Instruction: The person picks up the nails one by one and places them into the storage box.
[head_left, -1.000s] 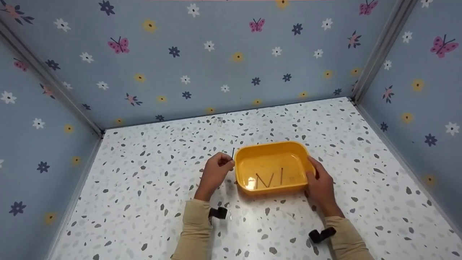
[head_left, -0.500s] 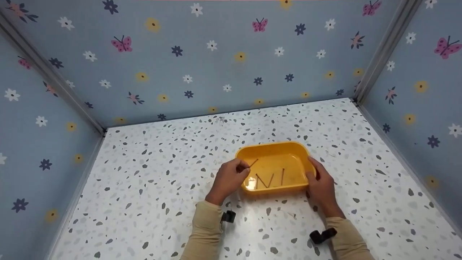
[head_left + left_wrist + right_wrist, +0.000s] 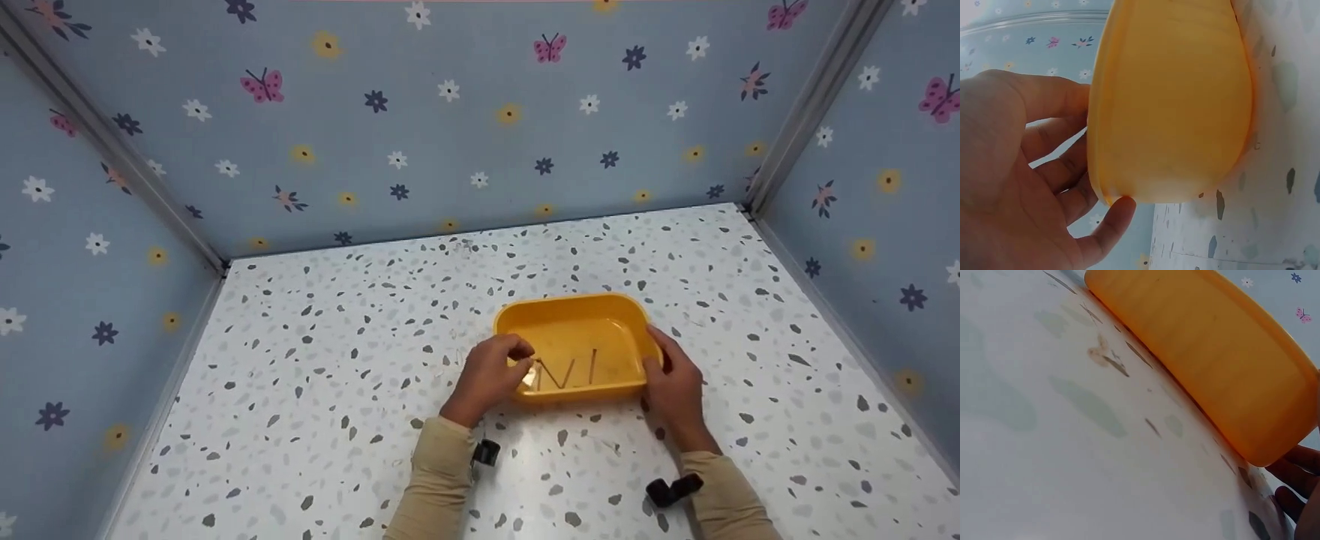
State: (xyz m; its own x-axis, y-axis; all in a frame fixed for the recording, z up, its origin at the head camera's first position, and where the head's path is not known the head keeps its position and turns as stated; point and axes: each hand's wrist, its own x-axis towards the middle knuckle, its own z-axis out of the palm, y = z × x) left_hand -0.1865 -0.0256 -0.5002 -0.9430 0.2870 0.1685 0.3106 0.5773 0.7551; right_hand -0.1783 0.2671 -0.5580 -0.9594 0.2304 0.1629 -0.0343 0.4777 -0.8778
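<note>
A yellow plastic tray [image 3: 577, 304] stands on the speckled tabletop, with several thin dark nails [image 3: 593, 367] lying on its floor near the front wall. My left hand [image 3: 491, 375] reaches over the tray's left rim, thumb and forefinger bent inward. In the left wrist view, that hand [image 3: 1010, 163] has its fingertips hidden behind the tray wall [image 3: 1174, 107], and one finger lies against the outside. No nail shows at the fingertips, and whether one is held is hidden. My right hand [image 3: 675, 386] grips the tray's right end, thumb at the rim and fingers outside.
Blue panels [image 3: 465, 135] printed with flowers and butterflies enclose the tabletop [image 3: 337, 330] at the back and both sides. Black wrist mounts [image 3: 486, 452] sit at both sleeve cuffs, close to the table. Small marks are on the surface in front of the tray.
My left hand has moved right, from beside the tray with a nail upright in its fingers to over the left rim. That nail no longer shows. The right hand still holds the tray.
</note>
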